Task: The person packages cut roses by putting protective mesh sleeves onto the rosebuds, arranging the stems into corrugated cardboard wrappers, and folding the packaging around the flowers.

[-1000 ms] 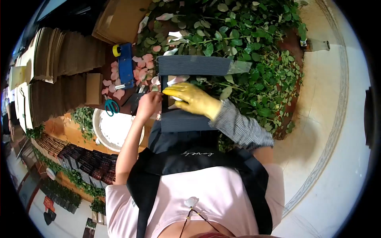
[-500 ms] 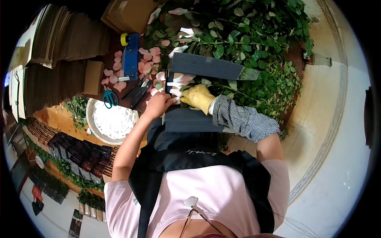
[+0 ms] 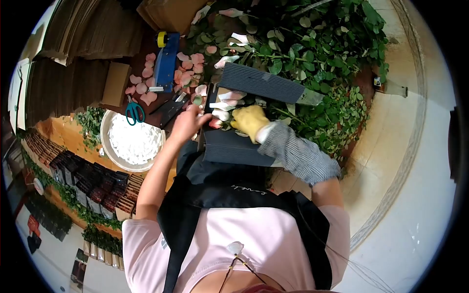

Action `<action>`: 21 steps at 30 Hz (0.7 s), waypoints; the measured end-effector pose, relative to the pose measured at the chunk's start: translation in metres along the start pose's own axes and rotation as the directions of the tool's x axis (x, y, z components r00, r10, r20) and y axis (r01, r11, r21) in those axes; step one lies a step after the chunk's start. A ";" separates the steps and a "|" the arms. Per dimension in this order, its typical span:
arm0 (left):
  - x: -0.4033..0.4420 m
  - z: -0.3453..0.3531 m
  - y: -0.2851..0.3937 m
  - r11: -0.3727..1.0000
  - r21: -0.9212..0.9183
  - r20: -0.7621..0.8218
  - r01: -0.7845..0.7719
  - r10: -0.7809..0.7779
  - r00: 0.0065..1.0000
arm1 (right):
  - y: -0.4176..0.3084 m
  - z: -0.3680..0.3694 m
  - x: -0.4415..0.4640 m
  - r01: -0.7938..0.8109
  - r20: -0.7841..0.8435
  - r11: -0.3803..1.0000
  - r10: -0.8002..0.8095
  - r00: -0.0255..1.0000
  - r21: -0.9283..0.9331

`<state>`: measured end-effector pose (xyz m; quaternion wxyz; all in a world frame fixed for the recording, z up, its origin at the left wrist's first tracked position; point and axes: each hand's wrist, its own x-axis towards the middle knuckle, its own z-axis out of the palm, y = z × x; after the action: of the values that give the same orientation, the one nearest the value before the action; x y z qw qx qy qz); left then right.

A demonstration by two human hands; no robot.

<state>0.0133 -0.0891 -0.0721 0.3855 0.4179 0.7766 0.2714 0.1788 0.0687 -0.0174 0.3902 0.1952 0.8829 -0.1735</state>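
Note:
My bare left hand is at the left end of a dark corrugated wrapper, its fingertips apart beside a pink rosebud. My right hand, in a yellow glove and checked sleeve, has its fingers curled just right of the buds; what they grip is hidden. Between the wrapper's upper flap and lower flap lie several roses, some with white sleeves over their heads. Their leafy stems run to the right.
A blue tape dispenser, pink petals, a black tool and teal scissors lie at left. Below is a bowl of white pieces. Cardboard stacks stand upper left; leafy stems cover the upper right.
My gloved hand has drawn back from over the wrapper's left end to the right, its fingers curling. The roses and a pink bud now show between the flaps. My left hand has moved slightly.

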 end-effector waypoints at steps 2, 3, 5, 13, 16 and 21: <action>0.013 0.006 0.026 0.972 0.224 0.127 -0.065 0.037 0.991 | 0.006 0.034 0.022 0.090 -0.159 0.994 -0.098 0.983 -0.055; 0.016 0.015 0.025 0.944 0.292 0.073 -0.152 0.136 0.988 | 0.007 0.021 0.020 0.072 -0.114 0.997 -0.072 0.991 0.002; 0.018 0.025 0.018 0.966 0.145 0.031 -0.214 0.211 0.977 | 0.009 0.015 0.011 0.051 -0.058 0.997 -0.048 0.997 0.055; -0.022 -0.045 0.009 0.902 -0.340 -0.376 -0.267 0.130 0.917 | 0.024 0.035 -0.002 0.069 -0.268 0.966 0.000 0.963 0.248; -0.021 -0.036 0.009 0.947 -0.315 -0.128 0.064 -0.109 0.986 | 0.014 0.010 -0.021 0.056 -0.463 0.989 0.015 0.886 0.140; 0.021 0.018 0.031 0.985 0.109 -0.061 -0.134 0.142 0.988 | 0.009 0.038 0.019 -0.231 -0.311 0.970 0.243 0.919 0.076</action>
<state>0.0342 -0.0532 -0.0667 0.3163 0.4807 0.7717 0.2708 0.1950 0.0633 -0.0568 0.2574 0.3333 0.9006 -0.1078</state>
